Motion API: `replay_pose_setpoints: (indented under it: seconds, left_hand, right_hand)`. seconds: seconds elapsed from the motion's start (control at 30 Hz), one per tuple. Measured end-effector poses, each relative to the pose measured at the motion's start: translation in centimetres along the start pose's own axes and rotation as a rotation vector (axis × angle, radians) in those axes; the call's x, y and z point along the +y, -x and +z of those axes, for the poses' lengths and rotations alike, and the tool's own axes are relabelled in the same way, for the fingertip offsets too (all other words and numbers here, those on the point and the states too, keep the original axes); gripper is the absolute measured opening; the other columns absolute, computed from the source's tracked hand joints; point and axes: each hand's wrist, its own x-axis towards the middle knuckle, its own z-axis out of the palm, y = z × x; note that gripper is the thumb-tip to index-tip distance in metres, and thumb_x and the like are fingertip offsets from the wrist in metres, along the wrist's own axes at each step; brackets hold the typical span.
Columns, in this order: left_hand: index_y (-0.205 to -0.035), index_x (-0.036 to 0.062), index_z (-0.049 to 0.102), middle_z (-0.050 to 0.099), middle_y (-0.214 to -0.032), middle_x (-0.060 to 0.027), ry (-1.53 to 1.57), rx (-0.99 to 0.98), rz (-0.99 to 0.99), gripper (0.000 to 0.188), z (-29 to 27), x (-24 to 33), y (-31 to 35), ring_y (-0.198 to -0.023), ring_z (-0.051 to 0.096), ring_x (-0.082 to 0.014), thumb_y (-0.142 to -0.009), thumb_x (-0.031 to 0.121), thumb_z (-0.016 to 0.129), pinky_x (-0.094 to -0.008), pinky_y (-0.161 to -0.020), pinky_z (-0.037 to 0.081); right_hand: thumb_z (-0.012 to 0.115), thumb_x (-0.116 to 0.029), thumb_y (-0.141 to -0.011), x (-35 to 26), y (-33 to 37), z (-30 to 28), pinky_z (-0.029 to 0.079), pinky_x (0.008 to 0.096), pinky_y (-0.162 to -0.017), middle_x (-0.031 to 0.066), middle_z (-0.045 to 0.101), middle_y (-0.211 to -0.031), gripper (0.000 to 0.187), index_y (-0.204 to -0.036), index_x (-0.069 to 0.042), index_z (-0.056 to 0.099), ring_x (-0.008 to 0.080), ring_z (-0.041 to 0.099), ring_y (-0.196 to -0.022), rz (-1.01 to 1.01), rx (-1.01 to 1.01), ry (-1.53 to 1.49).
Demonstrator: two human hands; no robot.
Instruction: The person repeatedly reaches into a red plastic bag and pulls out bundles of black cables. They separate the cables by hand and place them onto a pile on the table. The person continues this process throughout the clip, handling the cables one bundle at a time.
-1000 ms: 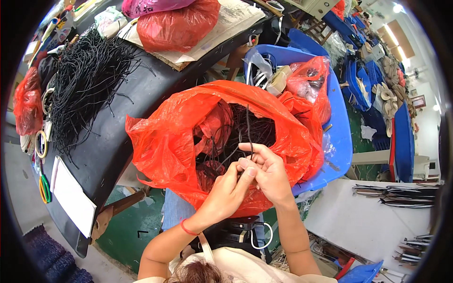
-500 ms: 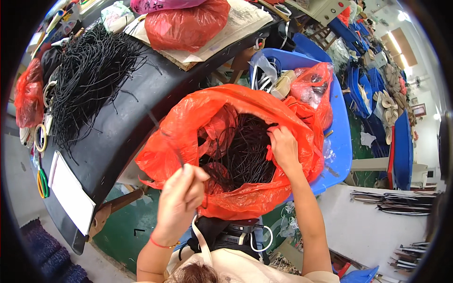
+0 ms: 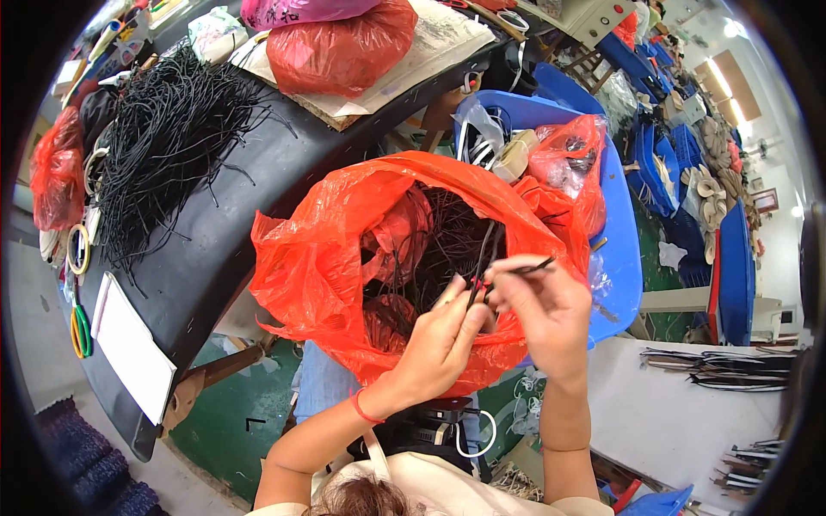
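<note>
Together, both hands work thin black cords over an open red bag.

Seen from the head camera, the left hand pinches a black cord rising from the red bag, and the right hand nips another cord end between fingertips. Judging by this, keeping each grip tight near the ends should stop tangling. More cords lie on the black worktop.

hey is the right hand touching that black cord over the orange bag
Touching. The head view shows the right hand pinching a black cord between its fingertips, the end poking out to the right, above the open orange bag.
</note>
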Motion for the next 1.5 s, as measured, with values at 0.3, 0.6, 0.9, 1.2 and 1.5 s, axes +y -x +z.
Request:
replay_pose_setpoints:
  seconds: [0.3,0.6,0.9,1.2,1.5]
  left_hand:
    - [-0.088,0.0081,0.052,0.032,-0.059,0.0077,0.5,0.499,-0.303,0.027,-3.9,1.4,2.1,-0.047,0.024,0.0002,-0.1,0.027,0.038,-0.0175,-0.041,0.02]
    - [-0.09,0.0073,0.051,0.034,-0.059,0.0057,0.546,0.469,-0.368,0.028,-4.1,0.8,2.6,-0.046,0.027,-0.0014,-0.1,0.029,0.037,-0.0182,-0.04,0.023]
    - [-0.09,0.0064,0.052,0.029,-0.059,0.0093,0.616,0.306,-0.557,0.02,-2.8,0.9,2.9,-0.048,0.023,-0.0004,-0.097,0.024,0.047,-0.0192,-0.043,0.019]
    - [-0.097,0.0027,0.058,0.047,-0.068,0.0055,0.497,0.279,-0.412,0.025,0.3,-1.2,2.3,-0.056,0.039,-0.0001,-0.097,0.025,0.047,-0.0189,-0.048,0.033]
    - [-0.083,0.0107,0.042,0.044,-0.082,-0.0005,0.498,0.778,-0.037,0.026,-6.5,4.1,1.5,-0.067,0.046,-0.0089,-0.101,0.028,0.035,-0.0222,-0.052,0.041]
  right_hand:
    - [0.058,-0.01,-0.086,14.7,-6.3,-1.9,0.05,0.0384,-0.064,0.0229,0.062,-0.077,0.019,-0.087,0.008,0.06,0.034,0.062,-0.068,-0.088,0.135,1.017]
    - [0.061,-0.008,-0.083,12.1,-3.1,-0.8,0.047,0.0388,-0.063,0.0181,0.06,-0.077,0.01,-0.086,0.001,0.061,0.0335,0.06,-0.069,-0.12,0.098,0.617]
    - [0.059,-0.005,-0.085,9.4,1.9,0.4,0.041,0.0381,-0.075,0.0107,0.059,-0.083,0.009,-0.092,-0.001,0.055,0.0284,0.056,-0.079,-0.234,0.202,0.659]
    - [0.063,0.002,-0.076,7.0,5.3,4.0,0.047,0.0371,-0.068,0.0128,0.057,-0.089,0.024,-0.099,0.001,0.056,0.0274,0.056,-0.077,-0.553,0.088,0.737]
    - [0.053,-0.003,-0.078,7.7,5.4,1.0,0.042,0.0356,-0.07,0.009,0.057,-0.086,0.026,-0.104,0.0,0.058,0.0232,0.054,-0.077,-0.342,-0.444,0.818]
